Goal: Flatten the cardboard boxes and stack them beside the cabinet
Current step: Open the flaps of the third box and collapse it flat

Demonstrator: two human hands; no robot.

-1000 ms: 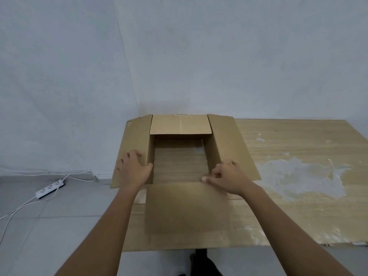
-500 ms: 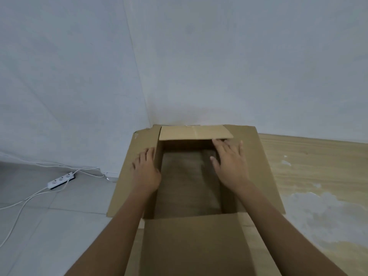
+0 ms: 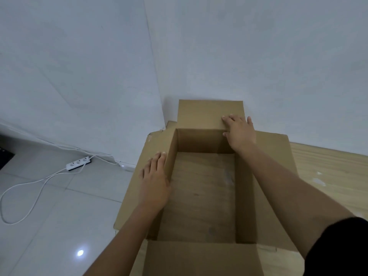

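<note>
A brown cardboard box (image 3: 201,196) stands open on the wooden table (image 3: 330,176) in the room's corner, its four top flaps spread outward. My left hand (image 3: 154,184) lies flat with straight fingers on the left flap, beside the box's left wall. My right hand (image 3: 240,132) reaches across the opening and presses with spread fingers on the far flap (image 3: 201,114), which leans up against the wall. The near flap (image 3: 201,259) points toward me. Through the box's open bottom the table shows.
White walls meet in a corner right behind the box. On the grey tiled floor at the left lies a white power strip (image 3: 78,163) with a looping cable (image 3: 23,196). A dark object (image 3: 5,156) sits at the far left edge.
My right hand has moved from the box's right inner edge up to the far flap, which is now pushed back against the wall. My head has come closer over the box.
</note>
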